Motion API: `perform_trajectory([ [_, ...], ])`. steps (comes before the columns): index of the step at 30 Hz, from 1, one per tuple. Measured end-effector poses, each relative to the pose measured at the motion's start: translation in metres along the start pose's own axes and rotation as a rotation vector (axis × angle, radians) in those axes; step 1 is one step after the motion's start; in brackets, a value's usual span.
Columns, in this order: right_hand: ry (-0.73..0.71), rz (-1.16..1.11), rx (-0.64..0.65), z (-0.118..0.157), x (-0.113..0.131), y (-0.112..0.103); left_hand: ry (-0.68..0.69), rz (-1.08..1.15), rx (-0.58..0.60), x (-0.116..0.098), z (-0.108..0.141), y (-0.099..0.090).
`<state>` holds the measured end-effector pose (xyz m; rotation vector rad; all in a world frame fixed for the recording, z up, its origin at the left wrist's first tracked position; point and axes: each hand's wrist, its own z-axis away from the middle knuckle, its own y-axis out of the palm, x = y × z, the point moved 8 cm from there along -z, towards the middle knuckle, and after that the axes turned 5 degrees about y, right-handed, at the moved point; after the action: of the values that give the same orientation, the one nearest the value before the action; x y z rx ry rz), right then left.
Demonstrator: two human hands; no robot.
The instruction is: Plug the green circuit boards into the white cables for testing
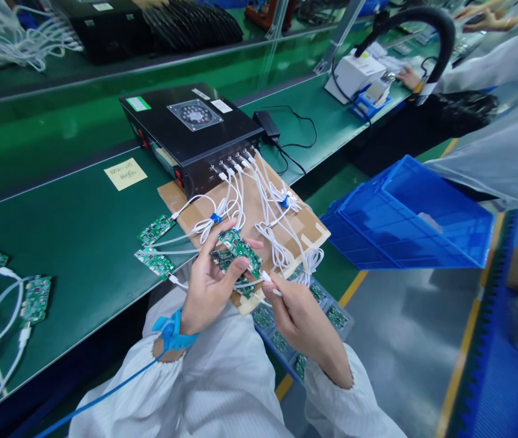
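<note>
My left hand, with a blue wrist strap, holds a green circuit board between thumb and fingers. Another board shows just beneath it. My right hand pinches a white cable plug at the lower right end of the held board. Whether the plug is fully seated cannot be made out. White cables run over a cardboard sheet to the front ports of a black box. Two boards with cables lie left of my hands.
More cabled boards lie at the far left of the green table. A yellow note is beside the box. A tray of boards sits below my right hand, a blue bin at right. Another person's hand shows at back right.
</note>
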<state>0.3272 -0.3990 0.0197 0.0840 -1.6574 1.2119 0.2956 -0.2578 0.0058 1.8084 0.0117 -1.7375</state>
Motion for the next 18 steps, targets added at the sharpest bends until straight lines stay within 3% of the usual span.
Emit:
perform_trajectory([
  [11, 0.052, -0.064, -0.014, -0.001, -0.004, -0.006, 0.020, -0.006, 0.059, 0.004, -0.009, -0.002],
  [14, 0.071, -0.242, -0.172, 0.005, -0.017, -0.025, 0.016, 0.037, 0.037, 0.005, -0.010, -0.007],
  [18, 0.229, -0.662, -0.399, 0.007, -0.053, -0.048, -0.028, 0.094, 0.021, 0.006, -0.010, -0.013],
])
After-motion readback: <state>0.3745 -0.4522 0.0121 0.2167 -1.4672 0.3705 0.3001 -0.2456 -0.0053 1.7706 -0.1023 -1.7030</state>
